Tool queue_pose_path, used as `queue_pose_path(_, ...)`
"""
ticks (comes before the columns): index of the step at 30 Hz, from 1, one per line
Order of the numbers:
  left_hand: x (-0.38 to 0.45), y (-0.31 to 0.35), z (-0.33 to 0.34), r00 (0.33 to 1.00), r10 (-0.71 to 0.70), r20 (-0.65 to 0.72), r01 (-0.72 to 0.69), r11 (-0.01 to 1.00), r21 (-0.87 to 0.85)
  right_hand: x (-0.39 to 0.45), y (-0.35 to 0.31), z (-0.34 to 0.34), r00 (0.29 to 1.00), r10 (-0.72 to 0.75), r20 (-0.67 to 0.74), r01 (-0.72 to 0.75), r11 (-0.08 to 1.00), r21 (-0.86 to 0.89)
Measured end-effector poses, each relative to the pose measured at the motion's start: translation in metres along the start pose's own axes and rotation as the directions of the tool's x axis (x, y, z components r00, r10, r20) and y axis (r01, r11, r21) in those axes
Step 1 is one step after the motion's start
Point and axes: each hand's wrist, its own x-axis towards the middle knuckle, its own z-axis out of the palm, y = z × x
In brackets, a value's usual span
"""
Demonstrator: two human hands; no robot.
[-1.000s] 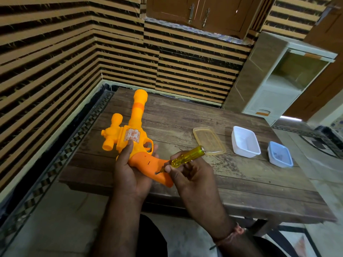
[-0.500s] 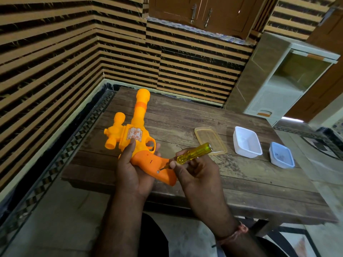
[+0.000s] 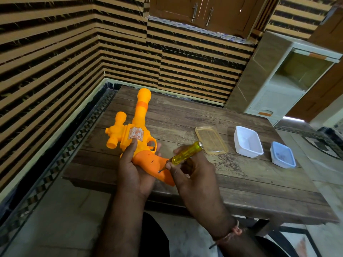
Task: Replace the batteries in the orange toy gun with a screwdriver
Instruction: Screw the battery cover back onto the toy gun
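Over the wooden counter, left hand grips the orange toy gun steady while right hand, at 3 o'clock, pinches the screwdriver onto its grip screw.

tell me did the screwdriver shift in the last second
No, barely: the screwdriver handle end stays by the near left corner of the yellow lid, and its tip stays on the toy gun grip.

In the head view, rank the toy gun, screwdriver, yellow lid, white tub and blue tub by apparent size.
1. Toy gun
2. White tub and yellow lid: look alike, no ranking
3. Blue tub
4. Screwdriver, though partly covered by the right hand and nearer the camera, so unsure
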Motion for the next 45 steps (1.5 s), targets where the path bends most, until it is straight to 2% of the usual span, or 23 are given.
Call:
queue_pose_path(9,0.000,-0.002,0.000,0.996,-0.039,0.081,0.042,0.998,-0.040,0.003,-0.013,-0.001,0.980,-0.172,0.097,0.191,0.955,-0.229)
queue_pose_path(14,0.003,-0.004,-0.005,0.991,-0.024,0.135,0.024,1.000,-0.003,0.012,-0.018,-0.012,0.973,-0.150,0.177,0.200,0.928,-0.313)
queue_pose_path(17,0.005,-0.005,-0.006,0.986,-0.023,0.166,0.022,1.000,0.006,0.019,-0.028,-0.024,0.939,-0.240,0.247,0.315,0.888,-0.334)
queue_pose_path(19,0.008,-0.005,-0.008,0.991,0.004,0.135,-0.005,1.000,0.004,0.026,-0.037,-0.034,0.915,-0.282,0.288,0.384,0.826,-0.412)
queue_pose_path(21,0.010,-0.006,-0.009,0.991,0.029,0.127,-0.028,1.000,-0.006,0.034,-0.051,-0.046,0.904,-0.253,0.344,0.406,0.756,-0.513)
queue_pose_path(24,0.011,-0.006,-0.010,0.992,0.033,0.126,-0.032,0.999,-0.014,0.041,-0.069,-0.053,0.885,-0.125,0.449,0.420,0.632,-0.652)
queue_pose_path(27,0.013,-0.007,-0.011,0.995,0.031,0.100,-0.032,0.999,0.007,0.040,-0.075,-0.044,0.874,-0.057,0.482,0.438,0.521,-0.732)
queue_pose_path(29,0.013,-0.007,-0.010,0.997,0.016,0.079,-0.019,0.999,0.037,0.037,-0.074,-0.038,0.863,-0.043,0.503,0.453,0.503,-0.736)
queue_pose_path(33,0.013,-0.010,-0.012,0.999,0.016,0.047,-0.018,0.999,0.051,0.041,-0.083,-0.036,0.815,0.028,0.579,0.468,0.556,-0.686)
queue_pose_path(36,0.014,-0.012,-0.013,0.999,0.030,0.026,-0.032,0.999,0.043,0.047,-0.087,-0.038,0.781,0.096,0.616,0.475,0.548,-0.688)
queue_pose_path(42,0.016,-0.011,-0.012,0.998,0.044,0.036,-0.045,0.999,0.028,0.046,-0.086,-0.041,0.783,0.049,0.620,0.558,0.383,-0.736)
queue_pose_path(45,0.017,-0.012,-0.016,0.998,0.043,0.040,-0.045,0.997,0.062,0.041,-0.085,-0.038,0.769,0.027,0.639,0.577,0.400,-0.712)
